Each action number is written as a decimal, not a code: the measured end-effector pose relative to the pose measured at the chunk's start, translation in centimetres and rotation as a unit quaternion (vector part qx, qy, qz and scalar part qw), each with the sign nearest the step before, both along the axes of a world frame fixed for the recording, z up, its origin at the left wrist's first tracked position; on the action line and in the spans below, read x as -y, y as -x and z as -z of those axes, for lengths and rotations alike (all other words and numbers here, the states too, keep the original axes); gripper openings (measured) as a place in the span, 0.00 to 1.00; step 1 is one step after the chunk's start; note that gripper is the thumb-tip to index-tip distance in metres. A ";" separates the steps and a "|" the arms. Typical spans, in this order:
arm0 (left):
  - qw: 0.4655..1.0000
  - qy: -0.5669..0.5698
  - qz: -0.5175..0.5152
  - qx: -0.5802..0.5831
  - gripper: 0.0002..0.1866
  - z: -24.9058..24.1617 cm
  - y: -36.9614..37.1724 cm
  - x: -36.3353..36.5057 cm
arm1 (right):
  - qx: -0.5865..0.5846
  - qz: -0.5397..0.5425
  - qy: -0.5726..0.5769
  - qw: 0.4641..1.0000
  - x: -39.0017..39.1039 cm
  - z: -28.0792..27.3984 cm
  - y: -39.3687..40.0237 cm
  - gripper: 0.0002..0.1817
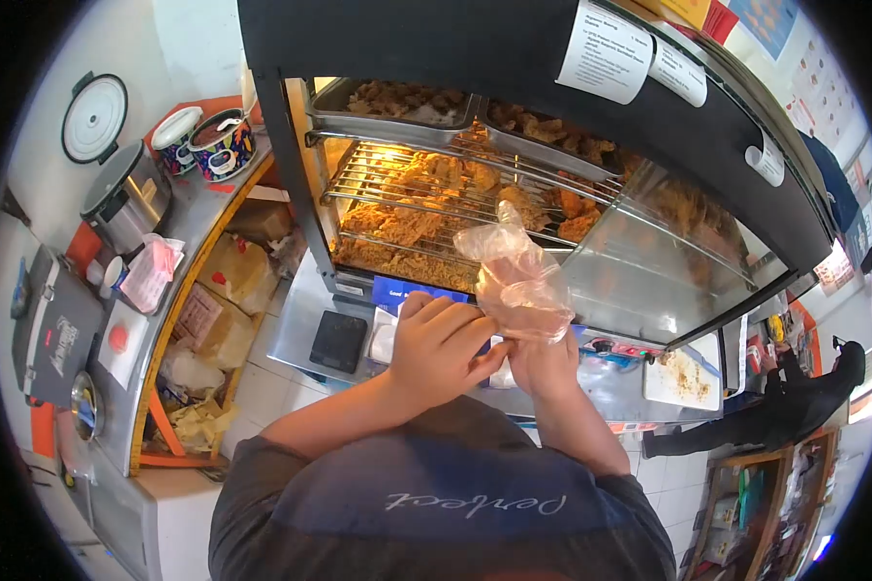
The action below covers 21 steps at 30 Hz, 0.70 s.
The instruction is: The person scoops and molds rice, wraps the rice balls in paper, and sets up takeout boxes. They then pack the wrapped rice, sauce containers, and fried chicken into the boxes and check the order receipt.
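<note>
A clear plastic glove (515,263) covers my right hand (538,315), whose fingers show only dimly through the loose, wrinkled film. They appear stretched upward inside it. My left hand (441,339) has its fingers bent and closed at the glove's lower edge, by my right wrist. Both hands are in front of a heated display cabinet (279,174). Behind the glove, pieces of fried chicken (397,223) lie on wire racks, with more in metal trays (397,121) above.
Below the cabinet, a metal counter (295,315) holds a black flat device (339,341) and a white cutting board (683,382) with crumbs and a knife. A rice cooker (126,198) and patterned pots (221,145) stand left. A person in dark clothes (794,407) is at the right.
</note>
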<state>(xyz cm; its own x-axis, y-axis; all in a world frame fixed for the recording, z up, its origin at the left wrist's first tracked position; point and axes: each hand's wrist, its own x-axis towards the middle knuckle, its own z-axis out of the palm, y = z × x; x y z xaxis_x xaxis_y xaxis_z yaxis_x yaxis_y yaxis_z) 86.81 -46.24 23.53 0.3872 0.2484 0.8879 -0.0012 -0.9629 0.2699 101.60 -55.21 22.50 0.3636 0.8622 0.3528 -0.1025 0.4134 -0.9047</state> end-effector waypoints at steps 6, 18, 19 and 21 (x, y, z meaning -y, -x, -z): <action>0.999 0.027 0.019 -0.003 0.09 0.9 -1.9 -0.7 | -0.061 0.068 -0.038 0.995 -0.5 -1.6 -0.6 0.31; 0.984 0.111 0.113 0.083 0.07 -0.9 -5.4 1.4 | 0.092 -0.031 -0.117 0.988 0.1 -5.6 -3.1 0.59; 0.986 0.094 0.119 0.068 0.08 -0.5 -5.3 1.4 | 0.110 -0.054 -0.127 0.984 0.0 -5.7 -3.0 0.55; 0.988 0.080 0.120 0.049 0.08 0.0 -5.4 1.6 | 0.083 -0.055 -0.108 0.989 0.2 -5.5 -3.2 0.53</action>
<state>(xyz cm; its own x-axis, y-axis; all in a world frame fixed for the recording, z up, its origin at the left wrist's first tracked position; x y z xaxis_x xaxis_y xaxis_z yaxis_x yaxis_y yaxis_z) 92.22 -47.83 23.51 0.3660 0.3000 0.8809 -0.2590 -0.8764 0.4061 104.79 -55.45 28.03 0.1923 0.7918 0.5797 -0.0150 0.5930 -0.8051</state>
